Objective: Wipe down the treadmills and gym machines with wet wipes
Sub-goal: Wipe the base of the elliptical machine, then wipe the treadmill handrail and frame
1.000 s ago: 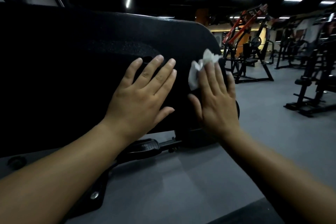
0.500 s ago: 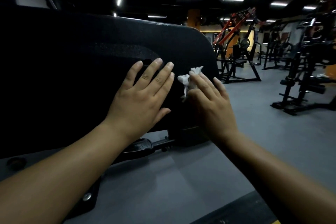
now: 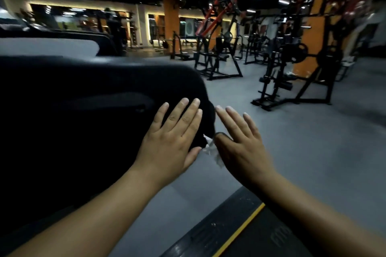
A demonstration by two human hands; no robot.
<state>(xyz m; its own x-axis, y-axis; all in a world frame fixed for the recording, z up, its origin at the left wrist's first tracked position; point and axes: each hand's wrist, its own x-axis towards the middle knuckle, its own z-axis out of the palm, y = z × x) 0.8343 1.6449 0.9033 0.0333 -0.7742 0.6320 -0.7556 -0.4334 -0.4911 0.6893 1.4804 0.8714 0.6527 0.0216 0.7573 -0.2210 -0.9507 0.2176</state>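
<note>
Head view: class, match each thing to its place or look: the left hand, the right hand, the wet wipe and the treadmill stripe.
Things:
1. left hand
2. right hand
3. wet wipe
4. treadmill stripe

Descriptions:
A. white, peeking out between the two hands
B. yellow, at the bottom of the view
C. flat on the black machine cover
D. fingers straight, past the cover's end, over the grey floor

Pairs: 1-C, 2-D, 3-A, 4-B

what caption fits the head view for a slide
Left hand flat on a black machine panel, right hand holding a wet wipe at its edge.
</note>
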